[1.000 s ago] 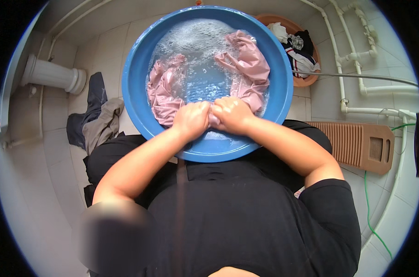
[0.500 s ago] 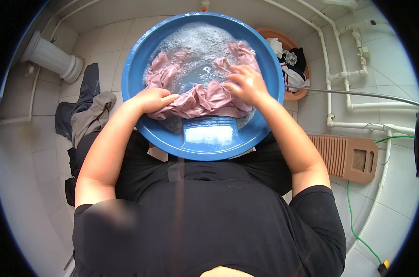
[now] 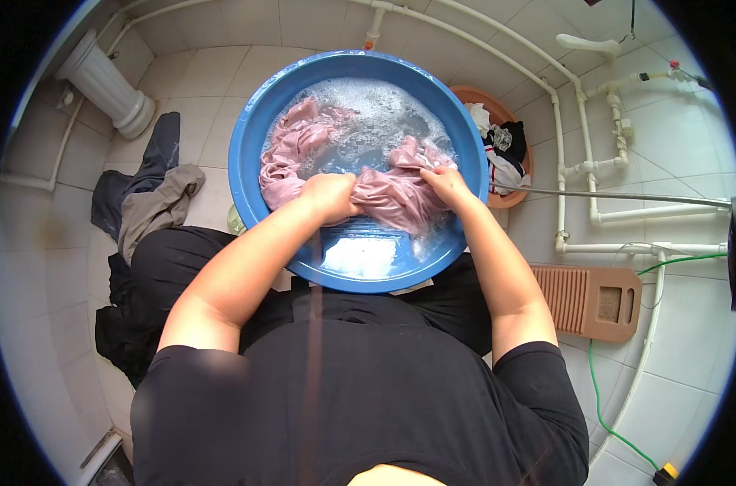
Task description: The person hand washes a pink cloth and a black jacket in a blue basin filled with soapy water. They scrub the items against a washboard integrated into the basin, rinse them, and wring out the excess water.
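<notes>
1. A person in a black T-shirt is sitting at a blue basin (image 3: 236, 154), both bare forearms reaching over its near rim.
2. The left hand (image 3: 330, 198) is closing in a fist on a wet pink cloth (image 3: 396, 198), near the middle of the basin; its fingertips are hiding from view.
3. The right hand (image 3: 449, 186) is gripping the same cloth toward the basin's right side, thumb lying along the top and little gap showing, the remaining fingers largely hiding.
4. The cloth is lying inside the basin, bunching between the hands and curving up the left side through sudsy water (image 3: 392, 105).
5. Beyond the basin to the right, an orange tub (image 3: 526, 172) is holding a pile of black and white clothes (image 3: 507, 146).
6. A brown washboard (image 3: 562, 300) is resting to the person's right, a green cord (image 3: 599, 397) running near it.
7. At left, a dark garment (image 3: 159, 150) and a grey-brown garment (image 3: 161, 206) are lying together on the tiled floor (image 3: 210, 121).
</notes>
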{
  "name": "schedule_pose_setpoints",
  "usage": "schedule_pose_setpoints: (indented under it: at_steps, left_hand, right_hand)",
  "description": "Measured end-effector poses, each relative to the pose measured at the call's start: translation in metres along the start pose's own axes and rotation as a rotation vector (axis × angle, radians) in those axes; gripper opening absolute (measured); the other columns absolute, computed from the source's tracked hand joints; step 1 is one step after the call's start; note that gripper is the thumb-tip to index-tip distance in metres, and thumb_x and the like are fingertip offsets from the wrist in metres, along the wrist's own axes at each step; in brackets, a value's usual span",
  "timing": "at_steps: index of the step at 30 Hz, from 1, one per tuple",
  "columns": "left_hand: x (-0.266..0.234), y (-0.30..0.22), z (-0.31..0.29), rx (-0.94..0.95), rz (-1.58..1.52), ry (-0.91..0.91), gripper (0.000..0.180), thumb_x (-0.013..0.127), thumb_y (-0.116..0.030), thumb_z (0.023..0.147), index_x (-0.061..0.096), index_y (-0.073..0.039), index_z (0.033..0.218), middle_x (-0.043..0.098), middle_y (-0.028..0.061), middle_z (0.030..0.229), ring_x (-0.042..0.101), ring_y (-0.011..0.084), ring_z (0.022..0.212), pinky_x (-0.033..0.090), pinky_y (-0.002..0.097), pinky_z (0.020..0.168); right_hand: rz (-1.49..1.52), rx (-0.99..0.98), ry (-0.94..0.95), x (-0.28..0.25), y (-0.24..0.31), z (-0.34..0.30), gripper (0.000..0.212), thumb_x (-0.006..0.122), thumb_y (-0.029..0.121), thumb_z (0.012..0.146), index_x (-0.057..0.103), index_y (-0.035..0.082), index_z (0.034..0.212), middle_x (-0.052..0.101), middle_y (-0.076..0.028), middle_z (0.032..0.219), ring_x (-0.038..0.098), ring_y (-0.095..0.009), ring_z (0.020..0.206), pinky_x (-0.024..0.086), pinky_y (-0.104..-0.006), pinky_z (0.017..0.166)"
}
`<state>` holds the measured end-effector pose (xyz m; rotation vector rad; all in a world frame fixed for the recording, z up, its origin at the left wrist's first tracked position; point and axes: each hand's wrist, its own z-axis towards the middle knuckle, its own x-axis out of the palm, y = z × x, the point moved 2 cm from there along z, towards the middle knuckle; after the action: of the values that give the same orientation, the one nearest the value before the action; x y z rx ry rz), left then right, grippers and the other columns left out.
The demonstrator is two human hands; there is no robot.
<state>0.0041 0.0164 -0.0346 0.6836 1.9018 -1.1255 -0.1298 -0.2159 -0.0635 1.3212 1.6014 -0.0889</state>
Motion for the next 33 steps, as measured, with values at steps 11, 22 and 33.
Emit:
schedule_pose_setpoints:
  at_steps: [11,22,33]
  left_hand:
    - [-0.120,-0.034,-0.045,0.390,-1.760,-0.077,0.048,0.057,-0.008,0.074,0.049,0.005,0.119,0.061,0.0163,0.106,0.062,0.0217,0.096,0.049,0.0324,0.087]
    - [-0.132,0.011,-0.044,0.649,-2.023,-0.082,0.055,0.047,-0.032,0.077,0.046,0.001,0.122,0.054,0.0191,0.117,0.055,0.0294,0.107,0.042,0.0425,0.095]
    - [-0.081,0.026,-0.032,0.351,-2.029,-0.039,0.052,0.047,-0.032,0.080,0.047,0.002,0.120,0.059,0.0179,0.101,0.053,0.0197,0.069,0.044,0.0300,0.063]
  right_hand:
    - [-0.479,-0.607,-0.205,-0.003,0.038,-0.038,0.088,0.072,0.023,0.061,0.031,0.019,0.138,0.031,-0.018,0.141,0.033,-0.037,0.128,0.035,-0.0423,0.102]
    - [0.268,-0.434,0.132,0.040,0.088,-0.015,0.034,0.071,0.028,0.063,0.062,0.008,0.089,0.065,-0.013,0.088,0.061,-0.028,0.084,0.048,-0.0347,0.077]
    - [2.148,-0.383,0.403,0.002,0.124,-0.048,0.043,0.039,0.035,0.092,0.045,0.006,0.124,0.053,-0.010,0.123,0.050,-0.023,0.114,0.038,-0.0387,0.100]
